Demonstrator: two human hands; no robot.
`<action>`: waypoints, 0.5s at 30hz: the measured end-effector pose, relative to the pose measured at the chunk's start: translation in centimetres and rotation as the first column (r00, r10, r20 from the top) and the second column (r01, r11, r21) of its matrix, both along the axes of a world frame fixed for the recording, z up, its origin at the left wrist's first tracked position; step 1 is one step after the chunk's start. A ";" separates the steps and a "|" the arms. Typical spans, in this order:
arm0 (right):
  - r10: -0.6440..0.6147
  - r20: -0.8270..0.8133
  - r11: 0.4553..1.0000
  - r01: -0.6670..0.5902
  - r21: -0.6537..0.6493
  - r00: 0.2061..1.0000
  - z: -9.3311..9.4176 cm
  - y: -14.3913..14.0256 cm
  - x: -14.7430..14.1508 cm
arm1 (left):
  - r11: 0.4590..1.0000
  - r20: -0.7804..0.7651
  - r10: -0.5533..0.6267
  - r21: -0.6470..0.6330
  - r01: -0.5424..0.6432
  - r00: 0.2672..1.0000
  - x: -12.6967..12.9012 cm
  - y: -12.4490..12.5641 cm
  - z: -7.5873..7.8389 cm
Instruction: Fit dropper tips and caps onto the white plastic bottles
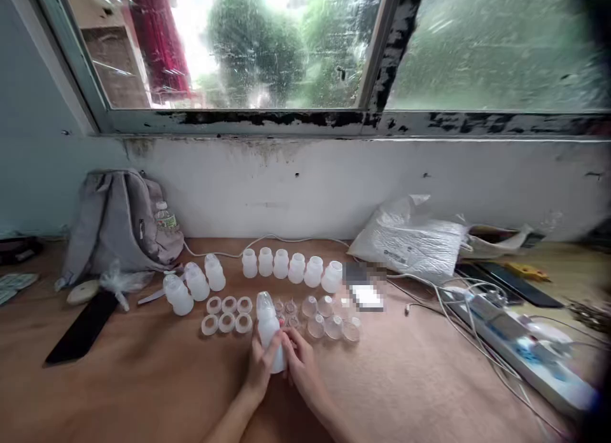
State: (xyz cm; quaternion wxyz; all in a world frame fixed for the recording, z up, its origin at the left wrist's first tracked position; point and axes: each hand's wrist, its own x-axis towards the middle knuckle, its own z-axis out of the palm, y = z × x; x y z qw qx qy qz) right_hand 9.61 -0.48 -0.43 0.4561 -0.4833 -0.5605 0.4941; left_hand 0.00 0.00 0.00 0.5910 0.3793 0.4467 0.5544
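Note:
A white translucent baby bottle (267, 322) with a clear cap on top stands tilted slightly between my hands. My left hand (259, 365) wraps its left side, and the fingers of my right hand (300, 360) close on its right side. Just beyond are clear nipples (290, 308), partly hidden by the bottle. White collar rings (228, 322) lie in two rows to the left. Clear dome caps (333, 327) sit in two rows to the right. Several open bottle bodies (296, 268) form a row behind, and three capped bottles (196, 281) stand at the back left.
A grey backpack (114, 220) leans at the left wall, with a black phone-like slab (83, 328) before it. At right are a silvery plastic bag (410, 239), a power strip (520, 354) and loose cables (470, 341). A window is above.

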 end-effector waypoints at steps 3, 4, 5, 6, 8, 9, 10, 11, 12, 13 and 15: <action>-0.127 0.033 0.983 0.121 0.140 0.991 1.4 1.0 1.3 | 0.999 -0.053 0.026 0.028 -0.025 0.998 0.6 0.1 0.1; -0.160 0.040 0.974 0.151 0.167 0.986 1.7 1.2 1.7 | 0.999 -0.075 0.016 0.046 -0.013 0.997 0.7 0.0 0.1; -0.193 0.046 0.967 0.183 0.177 0.980 2.1 1.4 2.1 | 0.998 -0.101 0.001 0.068 0.006 0.995 0.8 -0.1 0.1; -0.217 0.051 0.962 0.205 0.180 0.975 2.3 1.5 2.4 | 0.995 -0.131 -0.027 0.096 0.040 0.991 0.8 -0.2 0.1; -0.229 0.087 0.957 0.208 0.200 0.970 2.7 1.6 2.8 | 0.977 -0.203 -0.122 0.146 0.153 0.972 0.9 -0.6 0.2; -0.224 0.121 0.957 0.194 0.217 0.967 2.9 1.6 3.0 | 0.964 -0.233 -0.176 0.158 0.216 0.956 0.9 -0.8 0.3; -0.223 0.159 0.955 0.183 0.232 0.962 3.0 1.5 3.1 | 0.949 -0.243 -0.235 0.153 0.276 0.941 0.9 -1.0 0.4; -0.227 0.190 0.954 0.179 0.241 0.955 3.1 1.5 3.3 | 0.933 -0.225 -0.305 0.126 0.338 0.925 0.8 -1.1 0.6; -0.234 0.207 0.953 0.183 0.240 0.950 3.2 1.5 3.4 | 0.914 -0.179 -0.378 0.084 0.397 0.908 0.8 -1.3 0.7; -0.241 0.204 0.954 0.194 0.228 0.949 3.4 1.4 3.5 | 0.890 -0.106 -0.449 0.032 0.454 0.887 0.8 -1.4 0.9; -0.223 0.146 0.965 0.198 0.169 0.964 3.6 1.3 3.6 | 0.817 0.083 -0.568 -0.055 0.573 0.819 0.6 -1.5 1.3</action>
